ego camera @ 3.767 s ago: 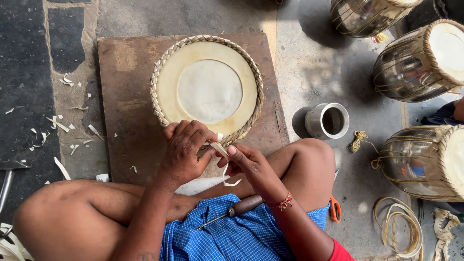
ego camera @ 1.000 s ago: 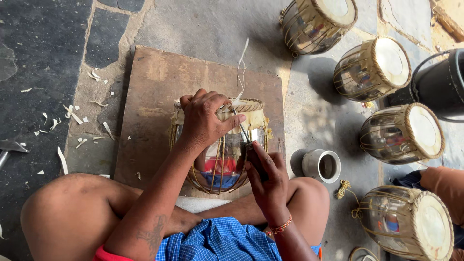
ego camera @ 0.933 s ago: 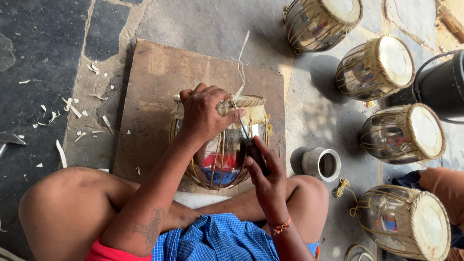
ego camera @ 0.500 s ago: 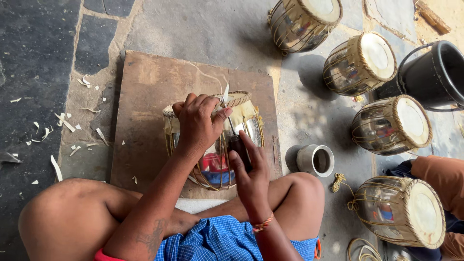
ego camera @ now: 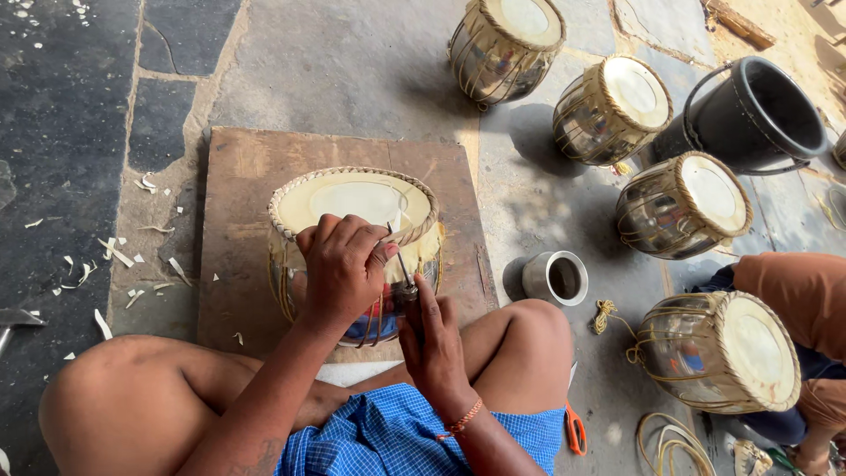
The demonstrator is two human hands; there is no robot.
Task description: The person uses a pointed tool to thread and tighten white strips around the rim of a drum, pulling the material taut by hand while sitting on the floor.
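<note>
A shiny metal drum (ego camera: 352,198) with a pale skin head and a braided rim stands on a brown wooden board (ego camera: 247,194) in front of my crossed legs. My left hand (ego camera: 339,264) lies over its near rim, fingers curled around the lacing. My right hand (ego camera: 432,339) sits just below and to the right, gripping a thin metal tool (ego camera: 403,273) whose tip pokes up under the braided rim beside a pale strap.
Several finished drums (ego camera: 687,203) stand on the stone floor at right, with a black bucket (ego camera: 749,115) behind them. A small metal cup (ego camera: 557,278) sits beside my right knee. Another person's orange-sleeved arm (ego camera: 793,291) enters at right. Orange-handled pliers (ego camera: 575,429) lie by my thigh.
The drum, earlier tipped with its side towards me, now stands with its head facing up. My hands stay on its near rim; the long loose strap no longer sticks up.
</note>
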